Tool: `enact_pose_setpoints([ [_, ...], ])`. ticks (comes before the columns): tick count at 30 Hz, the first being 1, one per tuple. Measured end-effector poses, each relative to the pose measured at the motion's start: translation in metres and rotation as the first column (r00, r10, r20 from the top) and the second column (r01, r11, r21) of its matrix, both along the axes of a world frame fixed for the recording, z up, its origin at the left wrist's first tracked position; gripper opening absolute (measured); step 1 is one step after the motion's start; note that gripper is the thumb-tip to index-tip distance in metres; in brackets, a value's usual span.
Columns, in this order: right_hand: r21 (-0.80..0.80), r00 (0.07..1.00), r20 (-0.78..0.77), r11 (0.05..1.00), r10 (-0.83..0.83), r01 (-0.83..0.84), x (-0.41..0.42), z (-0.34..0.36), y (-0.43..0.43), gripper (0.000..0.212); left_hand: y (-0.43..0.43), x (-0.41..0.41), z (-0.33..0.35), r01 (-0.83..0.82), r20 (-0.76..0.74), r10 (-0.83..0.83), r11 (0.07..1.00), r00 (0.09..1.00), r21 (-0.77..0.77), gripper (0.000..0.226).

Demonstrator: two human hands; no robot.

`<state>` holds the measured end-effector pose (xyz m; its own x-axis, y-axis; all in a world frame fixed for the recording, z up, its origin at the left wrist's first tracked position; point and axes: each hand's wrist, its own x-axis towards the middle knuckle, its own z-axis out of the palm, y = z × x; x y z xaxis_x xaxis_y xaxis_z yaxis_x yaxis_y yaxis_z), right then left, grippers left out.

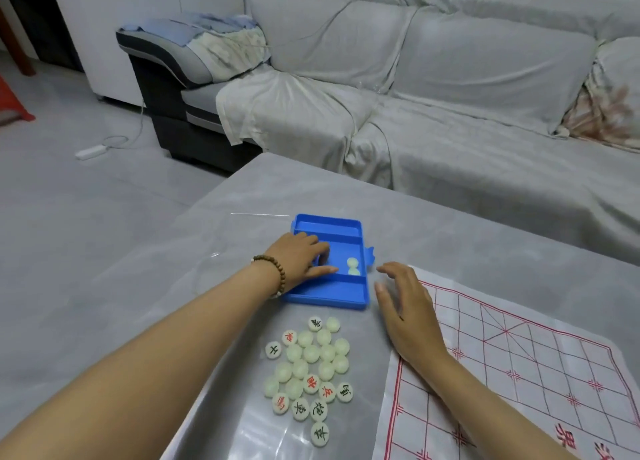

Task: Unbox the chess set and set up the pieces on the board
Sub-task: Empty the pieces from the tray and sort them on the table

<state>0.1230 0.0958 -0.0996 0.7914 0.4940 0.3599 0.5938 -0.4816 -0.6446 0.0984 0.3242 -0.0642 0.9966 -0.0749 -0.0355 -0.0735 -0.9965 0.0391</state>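
Blue plastic box sits centre frame on the grey table, lid off, open side up. Long axis runs roughly from lower frame to upper frame, tilted slightly; divider walls split it into three compartments across that axis. Near and far compartments look bare; the middle one holds two pale round pieces on its right side, touching each other.

Left hand reaches into the middle compartment from the left, palm down, fingers curled inside, thumb stretched along the near divider. Cannot tell whether it grips anything; fingertips hidden behind the knuckles. Beaded bracelet on that wrist.

Right hand is just right of the box, open, fingers spread and slightly bent, holding nothing, hovering over the table at the left edge of the board sheet; contact with the box not clear.

Loose pile of pieces lies on the table below the box, lower centre of frame, mostly blank side up; several show red or black characters.

Paper board sheet with red grid lies flat in the lower right, its long axis running diagonally toward the lower right corner. No pieces on it.

Covered sofa fills the upper right.
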Motion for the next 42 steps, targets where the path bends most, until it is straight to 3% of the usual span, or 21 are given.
enact_pose_setpoints([
  [6,-0.200,0.984,0.028,0.965,0.178,-0.169,-0.002,-0.004,0.000,0.044,-0.003,0.008,-0.005,-0.007,-0.094,-0.004,0.993,0.996,-0.120,0.041],
  [9,-0.208,0.985,0.025,0.964,0.173,-0.164,0.000,-0.005,0.001,0.041,-0.007,0.009,-0.004,-0.066,-0.047,0.059,0.981,0.997,-0.184,0.040],
  [12,-0.202,0.984,0.006,0.964,0.175,-0.171,0.002,-0.005,0.000,0.025,-0.010,0.009,-0.006,-0.087,0.038,0.102,0.954,0.994,-0.287,0.043],
  [16,-0.217,0.985,-0.012,0.961,0.171,-0.169,0.000,-0.002,0.000,0.023,-0.012,0.001,0.000,-0.064,0.249,0.307,0.737,0.918,-0.673,0.046],
  [19,-0.224,0.985,-0.009,0.960,0.170,-0.168,-0.001,-0.001,0.000,0.023,-0.017,-0.021,0.015,-0.005,0.277,0.348,0.631,0.896,-0.776,0.047],
  [21,-0.229,0.986,-0.005,0.959,0.168,-0.165,-0.002,0.000,0.000,0.023,-0.017,-0.047,0.018,-0.002,0.211,0.233,0.676,0.950,-0.737,0.046],
  [23,-0.248,0.986,0.004,0.956,0.164,-0.158,-0.002,0.001,0.000,0.025,-0.010,-0.079,0.009,-0.048,0.115,0.151,0.782,0.982,-0.621,0.042],
  [27,-0.283,0.986,0.019,0.947,0.163,-0.151,-0.004,0.002,0.001,0.028,-0.002,-0.130,-0.014,-0.125,0.049,0.165,0.882,0.985,-0.454,0.030],
  [30,-0.299,0.986,0.035,0.943,0.162,-0.144,-0.005,0.003,0.001,0.029,-0.007,-0.136,-0.027,-0.112,0.098,0.160,0.920,0.982,-0.374,0.027],
  [33,-0.315,0.985,0.046,0.938,0.166,-0.143,-0.007,0.004,0.001,0.029,-0.007,-0.133,-0.034,-0.129,0.167,0.218,0.895,0.962,-0.428,0.026],
  [38,-0.316,0.974,0.098,0.934,0.206,-0.166,-0.006,0.007,0.002,0.033,0.004,-0.130,-0.028,-0.147,0.269,0.317,0.850,0.909,-0.505,0.061],
  [40,-0.215,0.975,0.133,0.965,0.180,-0.148,-0.003,0.020,0.015,0.034,0.016,-0.121,-0.027,-0.225,0.257,0.385,0.843,0.886,-0.489,0.070],
  [42,-0.183,0.970,0.053,0.957,0.237,-0.224,0.002,0.036,0.040,0.038,0.027,-0.114,-0.031,-0.332,0.186,0.436,0.846,0.880,-0.417,0.080],
])
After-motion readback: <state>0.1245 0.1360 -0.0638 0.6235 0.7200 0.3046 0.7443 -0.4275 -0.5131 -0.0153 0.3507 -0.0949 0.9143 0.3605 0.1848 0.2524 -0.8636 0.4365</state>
